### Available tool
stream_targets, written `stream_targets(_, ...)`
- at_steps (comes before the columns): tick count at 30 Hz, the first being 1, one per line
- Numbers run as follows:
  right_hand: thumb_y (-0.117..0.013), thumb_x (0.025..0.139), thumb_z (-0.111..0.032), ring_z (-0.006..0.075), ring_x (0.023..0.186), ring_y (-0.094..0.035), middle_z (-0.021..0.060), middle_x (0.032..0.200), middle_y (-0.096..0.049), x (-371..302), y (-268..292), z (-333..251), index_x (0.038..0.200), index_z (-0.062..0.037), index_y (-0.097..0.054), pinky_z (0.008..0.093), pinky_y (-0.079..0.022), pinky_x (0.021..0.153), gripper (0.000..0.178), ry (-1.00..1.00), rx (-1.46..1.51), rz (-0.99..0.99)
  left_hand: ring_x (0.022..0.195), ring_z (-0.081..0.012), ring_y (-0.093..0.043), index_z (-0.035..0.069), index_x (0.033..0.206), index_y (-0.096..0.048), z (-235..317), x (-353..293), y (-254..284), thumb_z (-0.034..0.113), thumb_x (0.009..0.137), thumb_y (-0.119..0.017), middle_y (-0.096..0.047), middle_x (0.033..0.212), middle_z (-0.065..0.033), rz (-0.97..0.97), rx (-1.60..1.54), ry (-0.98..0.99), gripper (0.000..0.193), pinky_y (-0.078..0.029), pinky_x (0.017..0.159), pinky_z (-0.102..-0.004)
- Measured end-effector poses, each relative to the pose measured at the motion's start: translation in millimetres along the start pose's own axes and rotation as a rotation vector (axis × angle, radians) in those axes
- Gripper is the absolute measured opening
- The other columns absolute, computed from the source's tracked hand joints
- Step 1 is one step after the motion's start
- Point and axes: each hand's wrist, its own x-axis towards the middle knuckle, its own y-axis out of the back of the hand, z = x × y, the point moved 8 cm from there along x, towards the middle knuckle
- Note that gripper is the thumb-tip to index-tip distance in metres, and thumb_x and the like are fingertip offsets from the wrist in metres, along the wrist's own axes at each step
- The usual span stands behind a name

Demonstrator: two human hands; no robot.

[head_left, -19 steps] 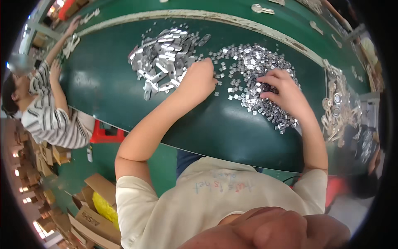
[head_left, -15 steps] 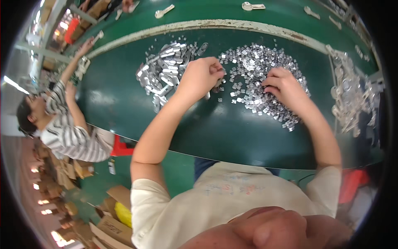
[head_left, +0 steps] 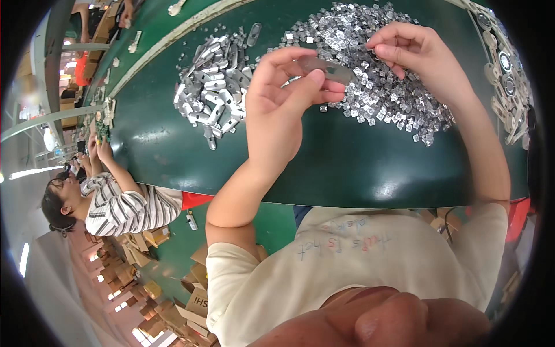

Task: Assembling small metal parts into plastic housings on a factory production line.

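My left hand [head_left: 274, 113] is raised over the green table and grips an oblong flat metal plate [head_left: 334, 71] with rounded ends and a small hole, pinched between thumb and fingers. My right hand [head_left: 422, 53] hovers above the far side of a pile of small square metal pieces [head_left: 384, 98]. Its thumb and forefinger are pinched together; what is between the tips is too small to make out. Left of my left hand lies a heap of oblong metal plates [head_left: 214, 95], similar to the held one. One loose plate [head_left: 254, 34] sits at its far edge.
A pale raised rail [head_left: 167, 40] borders the green table [head_left: 358, 168] on its far side. At the right lie several pale, long-handled parts with round heads [head_left: 509, 84]. A co-worker in a striped shirt [head_left: 124, 199] works at the left. Cardboard boxes [head_left: 196, 312] stand on the floor.
My left hand has turned palm-up and come closer, bringing the metal plate into plain sight. My right hand has lifted from the small pieces with its fingertips pinched. The whole view has shifted.
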Motion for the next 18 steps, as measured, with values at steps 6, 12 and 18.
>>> stream_targets(6,-0.060,0.082,-0.010,0.0071,0.063,-0.053,0.0029,0.076,-0.056,-14.9,-17.7,-13.1,0.100,-0.0003,-0.062,0.0202,-0.045,0.058,0.021,-0.068,0.194,-0.017,0.078,-0.0220,-0.061,-0.005,0.113,-0.046,0.4,-4.5,7.1,-0.001,0.085,-0.047,-0.058,0.091,-0.0141,-0.051,0.002,-0.086,0.028,-0.051,0.071,-0.0309)
stream_targets(12,-0.060,0.081,-0.007,0.0073,0.065,-0.053,0.0041,0.083,-0.057,-26.2,-30.9,-30.6,0.101,0.0009,-0.060,0.0205,-0.045,0.056,0.022,0.002,0.233,0.048,0.078,-0.0210,-0.063,-0.006,0.111,-0.046,-8.7,-9.2,-3.7,-0.002,0.085,-0.051,-0.059,0.092,-0.0145,-0.024,0.015,-0.060,0.027,-0.052,0.071,-0.0297)
stream_targets(18,-0.059,0.079,0.000,0.0072,0.071,-0.051,0.0047,0.090,-0.054,-30.6,-31.0,-34.7,0.098,0.0007,-0.060,0.0194,-0.043,0.061,0.019,0.078,-0.017,0.051,0.079,-0.0214,-0.064,-0.007,0.108,-0.046,-8.9,-14.8,-12.0,-0.007,0.083,-0.053,-0.061,0.089,-0.0159,-0.097,0.166,-0.139,0.026,-0.053,0.071,-0.0280)
